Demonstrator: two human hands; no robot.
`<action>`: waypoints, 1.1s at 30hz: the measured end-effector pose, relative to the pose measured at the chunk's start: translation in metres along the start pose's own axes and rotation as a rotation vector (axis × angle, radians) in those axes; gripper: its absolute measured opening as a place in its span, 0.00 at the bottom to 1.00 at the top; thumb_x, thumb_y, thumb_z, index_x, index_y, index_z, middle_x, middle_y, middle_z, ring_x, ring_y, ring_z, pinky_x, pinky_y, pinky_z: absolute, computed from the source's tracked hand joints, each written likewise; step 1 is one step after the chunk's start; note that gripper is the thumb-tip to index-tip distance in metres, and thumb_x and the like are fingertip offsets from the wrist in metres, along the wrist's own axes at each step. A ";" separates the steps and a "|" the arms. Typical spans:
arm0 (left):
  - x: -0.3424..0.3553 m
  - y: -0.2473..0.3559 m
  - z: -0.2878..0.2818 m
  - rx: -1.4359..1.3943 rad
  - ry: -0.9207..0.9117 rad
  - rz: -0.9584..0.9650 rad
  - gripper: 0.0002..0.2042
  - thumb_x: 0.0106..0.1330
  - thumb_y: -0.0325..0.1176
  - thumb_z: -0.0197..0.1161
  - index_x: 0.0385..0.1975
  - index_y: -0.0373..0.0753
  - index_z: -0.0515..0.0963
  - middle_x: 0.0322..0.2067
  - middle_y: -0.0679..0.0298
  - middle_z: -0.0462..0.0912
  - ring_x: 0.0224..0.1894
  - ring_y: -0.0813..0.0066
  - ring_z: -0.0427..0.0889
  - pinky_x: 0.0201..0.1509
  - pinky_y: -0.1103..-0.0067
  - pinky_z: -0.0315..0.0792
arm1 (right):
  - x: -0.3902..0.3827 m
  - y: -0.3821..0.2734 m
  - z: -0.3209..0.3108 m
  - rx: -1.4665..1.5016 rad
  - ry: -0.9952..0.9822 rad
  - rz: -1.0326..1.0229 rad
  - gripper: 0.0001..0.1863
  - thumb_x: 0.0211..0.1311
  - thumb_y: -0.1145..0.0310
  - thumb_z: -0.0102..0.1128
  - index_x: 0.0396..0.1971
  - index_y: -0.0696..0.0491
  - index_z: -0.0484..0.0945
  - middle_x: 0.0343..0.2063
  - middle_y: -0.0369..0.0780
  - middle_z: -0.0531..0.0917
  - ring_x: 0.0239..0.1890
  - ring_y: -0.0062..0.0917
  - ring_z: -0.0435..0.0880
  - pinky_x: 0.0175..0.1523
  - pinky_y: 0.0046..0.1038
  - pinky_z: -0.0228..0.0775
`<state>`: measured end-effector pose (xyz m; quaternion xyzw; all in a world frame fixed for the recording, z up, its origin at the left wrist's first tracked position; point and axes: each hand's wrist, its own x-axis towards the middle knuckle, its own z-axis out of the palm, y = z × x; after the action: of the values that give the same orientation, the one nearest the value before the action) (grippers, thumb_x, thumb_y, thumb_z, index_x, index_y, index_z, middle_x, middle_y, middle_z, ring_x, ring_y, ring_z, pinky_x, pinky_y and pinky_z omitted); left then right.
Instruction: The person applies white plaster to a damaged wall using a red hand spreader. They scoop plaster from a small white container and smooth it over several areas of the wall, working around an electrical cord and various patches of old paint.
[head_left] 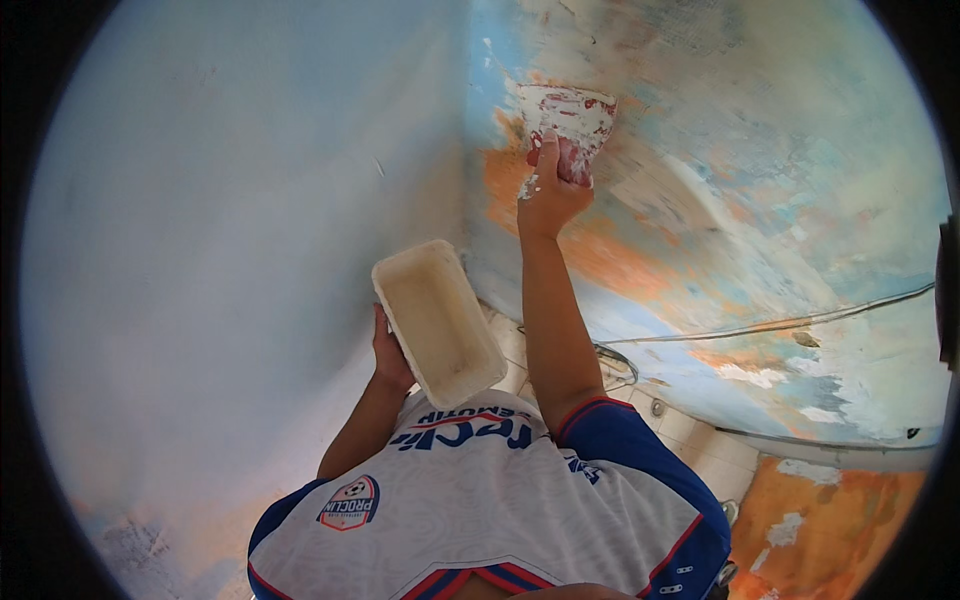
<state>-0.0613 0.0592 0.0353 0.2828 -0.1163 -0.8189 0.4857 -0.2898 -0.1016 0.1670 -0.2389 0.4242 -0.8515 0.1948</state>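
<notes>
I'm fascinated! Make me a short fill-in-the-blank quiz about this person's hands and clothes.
1. The rectangular tub is held by the ____ hand.
2. The right hand grips a red scraper smeared with ____ material.
3. The shirt sleeves are mostly ____.

Missing words: left; white; blue.

Head-worn fisheye, near, wide; looking down

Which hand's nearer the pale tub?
Left. Left hand holds the tub by its left side; right hand is above and right of it in view, gripping the scraper.
</notes>
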 end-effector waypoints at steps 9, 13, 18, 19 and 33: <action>0.010 0.016 -0.008 0.024 -0.093 -0.006 0.41 0.70 0.72 0.37 0.72 0.45 0.62 0.68 0.55 0.69 0.68 0.53 0.69 0.71 0.57 0.65 | -0.005 0.001 0.009 0.019 0.029 -0.064 0.08 0.63 0.73 0.67 0.30 0.63 0.82 0.23 0.37 0.84 0.23 0.18 0.79 0.31 0.24 0.71; 0.014 0.035 -0.014 -0.302 -0.287 -0.090 0.42 0.70 0.73 0.36 0.72 0.45 0.61 0.69 0.56 0.67 0.69 0.54 0.69 0.71 0.57 0.65 | -0.014 0.005 0.002 -0.059 0.025 -0.039 0.07 0.63 0.73 0.66 0.31 0.63 0.82 0.25 0.37 0.84 0.24 0.18 0.79 0.31 0.24 0.71; 0.009 0.036 0.001 0.075 -0.006 0.005 0.42 0.70 0.73 0.36 0.73 0.45 0.61 0.69 0.56 0.67 0.69 0.53 0.69 0.71 0.58 0.65 | -0.027 -0.007 0.007 0.017 -0.061 -0.070 0.08 0.64 0.73 0.66 0.31 0.63 0.82 0.23 0.38 0.84 0.24 0.19 0.80 0.30 0.24 0.70; 0.007 0.034 0.000 0.068 -0.010 0.008 0.42 0.70 0.73 0.36 0.72 0.45 0.61 0.69 0.56 0.67 0.68 0.54 0.69 0.71 0.58 0.65 | -0.023 -0.014 0.012 -0.062 -0.122 -0.142 0.08 0.64 0.72 0.66 0.31 0.63 0.82 0.23 0.38 0.84 0.24 0.19 0.80 0.30 0.24 0.70; 0.004 0.031 -0.014 -0.009 -0.016 -0.032 0.41 0.70 0.72 0.36 0.72 0.45 0.62 0.68 0.56 0.68 0.68 0.54 0.70 0.70 0.58 0.66 | -0.006 -0.014 -0.019 -0.714 -0.292 -0.879 0.09 0.64 0.72 0.65 0.34 0.64 0.81 0.26 0.37 0.85 0.25 0.17 0.81 0.30 0.21 0.71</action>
<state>-0.0320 0.0416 0.0376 0.2760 -0.1118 -0.8294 0.4727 -0.2973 -0.0786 0.1670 -0.5582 0.5149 -0.6148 -0.2129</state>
